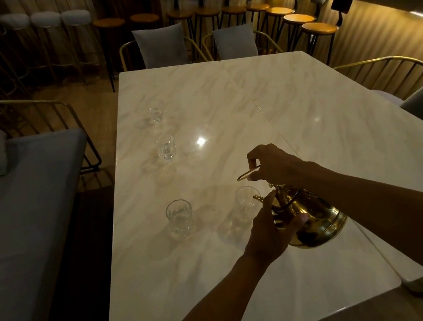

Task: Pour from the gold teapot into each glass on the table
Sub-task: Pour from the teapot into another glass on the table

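The gold teapot hangs tilted above the table, its spout at the rim of the nearest glass. Your right hand has its fingers pinched shut on the thin handle; your left hand wraps the pot's front. Three more glasses stand in a line to the left

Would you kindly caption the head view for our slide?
Both hands tilt the gold teapot toward the nearest glass on a marble table.
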